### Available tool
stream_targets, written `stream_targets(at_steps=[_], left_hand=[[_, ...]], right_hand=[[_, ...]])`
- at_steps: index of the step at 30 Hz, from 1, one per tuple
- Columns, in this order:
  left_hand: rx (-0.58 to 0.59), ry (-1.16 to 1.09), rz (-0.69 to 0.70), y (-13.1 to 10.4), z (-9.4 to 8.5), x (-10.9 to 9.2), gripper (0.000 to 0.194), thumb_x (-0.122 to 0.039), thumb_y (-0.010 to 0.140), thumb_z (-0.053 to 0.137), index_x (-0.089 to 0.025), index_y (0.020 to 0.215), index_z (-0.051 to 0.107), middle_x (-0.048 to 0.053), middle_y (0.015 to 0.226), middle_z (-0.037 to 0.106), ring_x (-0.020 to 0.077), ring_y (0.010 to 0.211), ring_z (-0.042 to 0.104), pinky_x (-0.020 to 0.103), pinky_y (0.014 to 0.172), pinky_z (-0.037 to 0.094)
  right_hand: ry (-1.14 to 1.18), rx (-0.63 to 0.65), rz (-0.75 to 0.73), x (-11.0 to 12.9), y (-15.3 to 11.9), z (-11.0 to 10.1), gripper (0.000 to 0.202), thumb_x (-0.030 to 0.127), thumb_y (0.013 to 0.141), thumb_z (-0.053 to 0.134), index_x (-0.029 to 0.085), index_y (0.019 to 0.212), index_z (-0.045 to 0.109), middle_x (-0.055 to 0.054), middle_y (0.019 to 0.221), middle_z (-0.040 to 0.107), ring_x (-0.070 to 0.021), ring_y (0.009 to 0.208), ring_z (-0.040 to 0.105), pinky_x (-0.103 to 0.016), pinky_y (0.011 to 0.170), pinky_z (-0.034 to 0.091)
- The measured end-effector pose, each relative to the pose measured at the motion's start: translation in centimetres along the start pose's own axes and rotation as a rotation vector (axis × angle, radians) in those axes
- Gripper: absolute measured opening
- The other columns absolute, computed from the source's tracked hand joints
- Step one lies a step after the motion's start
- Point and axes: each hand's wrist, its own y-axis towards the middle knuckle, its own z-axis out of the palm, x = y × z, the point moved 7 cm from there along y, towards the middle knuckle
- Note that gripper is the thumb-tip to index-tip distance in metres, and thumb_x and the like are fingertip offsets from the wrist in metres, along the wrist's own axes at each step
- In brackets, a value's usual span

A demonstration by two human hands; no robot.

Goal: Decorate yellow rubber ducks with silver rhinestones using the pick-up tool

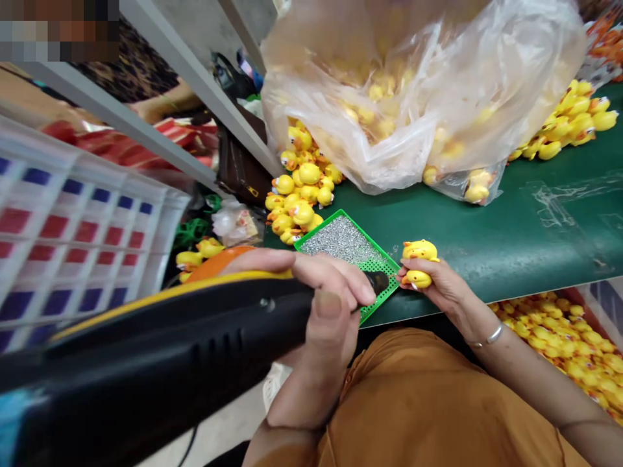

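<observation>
My left hand (326,298) is wrapped around a large black and yellow power screwdriver (204,324), which runs in from the lower left. Its dark nose points right, over the edge of a green perforated tray (377,306), very near my right hand. Small silvery screws (341,240) fill the tray's far part. My right hand (442,282) is closed on yellow toy ducks (421,250), one above the thumb and what looks like another below it. Whether the bit touches a duck, I cannot make out.
A big clear plastic bag (403,149) of ducks sits on the green table (545,240), with loose ducks (302,194) beside it. A crate of ducks (569,344) stands lower right. A white plastic basket (87,227) and grey metal bars (209,84) stand left. Another person's arm (165,100) shows behind.
</observation>
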Motion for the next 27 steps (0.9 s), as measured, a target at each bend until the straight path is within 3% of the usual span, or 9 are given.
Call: stream_targets(at_steps=[5, 9, 14, 19, 22, 27], left_hand=[[0.120, -0.067, -0.114, -0.9, 1.8, 0.8, 0.030, -0.033, 0.088, 0.077, -0.028, 0.108, 0.056, -0.009, 0.063, 0.061, 0.0113, 0.053, 0.063, 0.029, 0.058, 0.054], [0.144, -0.159, -0.036, -0.6, 2.5, 1.4, 0.026, -0.025, 0.088, 0.077, -0.025, 0.108, 0.060, -0.011, 0.063, 0.062, 0.0085, 0.048, 0.061, 0.026, 0.052, 0.052], [0.143, -0.156, -0.029, -0.5, 3.1, 2.1, 0.022, -0.027, 0.089, 0.076, -0.025, 0.107, 0.063, -0.010, 0.062, 0.059, 0.0083, 0.047, 0.059, 0.025, 0.050, 0.051], [0.186, 0.009, -0.025, -0.7, 3.1, 2.5, 0.013, -0.033, 0.093, 0.071, -0.030, 0.103, 0.063, -0.008, 0.061, 0.057, 0.0100, 0.048, 0.059, 0.026, 0.049, 0.051], [0.201, 0.111, -0.043, -0.9, 3.1, 3.4, 0.019, -0.043, 0.094, 0.068, -0.034, 0.107, 0.059, -0.009, 0.060, 0.055, 0.0114, 0.048, 0.059, 0.028, 0.051, 0.052], [0.186, 0.242, -0.007, -1.1, 3.7, 4.8, 0.025, -0.046, 0.094, 0.067, -0.028, 0.102, 0.053, -0.009, 0.060, 0.054, 0.0101, 0.046, 0.056, 0.028, 0.052, 0.051]], right_hand=[[0.032, 0.015, -0.013, 0.2, 0.1, 0.2, 0.034, 0.033, 0.049, 0.094, 0.016, 0.069, 0.072, -0.003, 0.066, 0.070, -0.0137, 0.058, 0.063, -0.026, 0.055, 0.053], [0.049, 0.044, -0.029, 0.3, 0.2, 0.3, 0.036, 0.034, 0.049, 0.095, 0.017, 0.070, 0.071, -0.002, 0.065, 0.069, -0.0137, 0.058, 0.064, -0.026, 0.055, 0.053], [0.061, 0.056, -0.027, 0.3, 0.3, 0.4, 0.034, 0.031, 0.050, 0.095, 0.016, 0.071, 0.071, -0.002, 0.066, 0.070, -0.0137, 0.059, 0.064, -0.026, 0.056, 0.052], [0.043, 0.050, -0.050, 0.7, -0.1, 0.8, 0.032, 0.030, 0.049, 0.093, 0.017, 0.069, 0.072, -0.001, 0.066, 0.069, -0.0133, 0.059, 0.062, -0.026, 0.055, 0.050], [0.017, 0.065, -0.103, 1.3, -0.3, 1.3, 0.033, 0.029, 0.047, 0.092, 0.018, 0.071, 0.072, 0.001, 0.066, 0.067, -0.0123, 0.058, 0.058, -0.026, 0.053, 0.047], [0.053, 0.043, -0.147, 2.0, -0.1, 1.5, 0.033, 0.026, 0.045, 0.089, 0.019, 0.072, 0.071, 0.002, 0.069, 0.067, -0.0121, 0.062, 0.057, -0.026, 0.057, 0.045]])
